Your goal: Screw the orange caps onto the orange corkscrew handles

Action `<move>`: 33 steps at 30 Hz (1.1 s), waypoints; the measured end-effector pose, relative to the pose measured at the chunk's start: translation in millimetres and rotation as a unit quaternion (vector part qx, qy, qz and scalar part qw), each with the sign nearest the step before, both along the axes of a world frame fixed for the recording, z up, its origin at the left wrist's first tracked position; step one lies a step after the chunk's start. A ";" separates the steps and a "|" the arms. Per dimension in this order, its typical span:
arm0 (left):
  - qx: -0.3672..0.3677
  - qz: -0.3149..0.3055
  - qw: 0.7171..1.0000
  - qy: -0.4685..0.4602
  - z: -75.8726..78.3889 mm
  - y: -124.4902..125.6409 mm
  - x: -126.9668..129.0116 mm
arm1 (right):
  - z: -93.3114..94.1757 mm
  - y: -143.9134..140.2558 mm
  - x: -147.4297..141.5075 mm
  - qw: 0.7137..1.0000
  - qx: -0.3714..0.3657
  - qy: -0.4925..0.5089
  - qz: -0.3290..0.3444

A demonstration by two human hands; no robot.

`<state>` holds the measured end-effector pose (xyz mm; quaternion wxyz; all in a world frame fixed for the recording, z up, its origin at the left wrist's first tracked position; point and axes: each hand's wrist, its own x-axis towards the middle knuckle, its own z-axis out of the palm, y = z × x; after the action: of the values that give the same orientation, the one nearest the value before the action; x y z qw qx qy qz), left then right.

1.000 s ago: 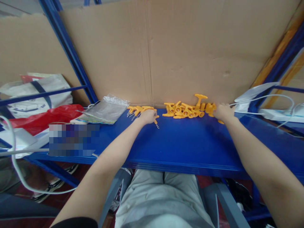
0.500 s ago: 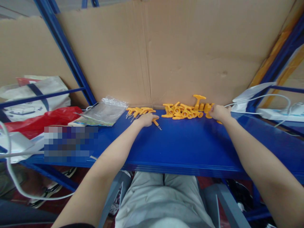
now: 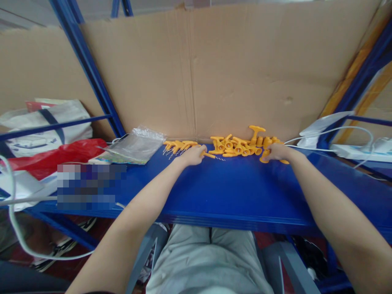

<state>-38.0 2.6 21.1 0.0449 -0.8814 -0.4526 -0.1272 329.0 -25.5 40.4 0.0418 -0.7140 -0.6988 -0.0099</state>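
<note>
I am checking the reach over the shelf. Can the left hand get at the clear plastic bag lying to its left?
Probably yes. The left hand lies on the blue metal shelf, with only small orange corkscrews between it and the clear plastic bag.

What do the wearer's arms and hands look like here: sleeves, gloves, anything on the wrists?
Both forearms are bare from the near edge of the picture to the hands. Left hand and right hand wear no gloves; no watch, band or ring shows. A sliver of dark sleeve may show at the left upper arm. Pale grey trousers show below.
</note>
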 end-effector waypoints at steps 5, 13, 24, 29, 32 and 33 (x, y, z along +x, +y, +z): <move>0.071 0.004 0.994 -0.088 0.6 -3.9 4.6 | 5.3 -7.5 -27.1 0.996 0.055 -0.068 -0.003; 0.101 -0.003 0.990 -0.098 4.2 -12.2 8.1 | -3.2 -20.6 -81.5 0.963 0.198 -0.007 0.181; 0.103 0.005 0.990 -0.100 4.4 -10.9 7.2 | -11.8 -22.1 -89.2 0.966 0.210 -0.018 0.150; 0.109 -0.005 0.987 -0.115 4.2 -12.0 8.8 | -14.0 -17.7 -88.3 0.957 0.217 0.017 0.191; 0.103 -0.029 0.985 -0.132 3.1 -14.1 13.0 | -18.5 -13.3 -91.6 0.928 0.237 0.080 0.276; 0.101 -0.035 0.984 -0.139 2.7 -14.8 14.5 | -20.0 -12.4 -92.8 0.918 0.244 0.098 0.297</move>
<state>-23.5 -12.1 23.8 0.0660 -0.8615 -0.4078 -0.2952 236.3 -37.9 20.4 0.2840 -0.4390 -0.8468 -0.0970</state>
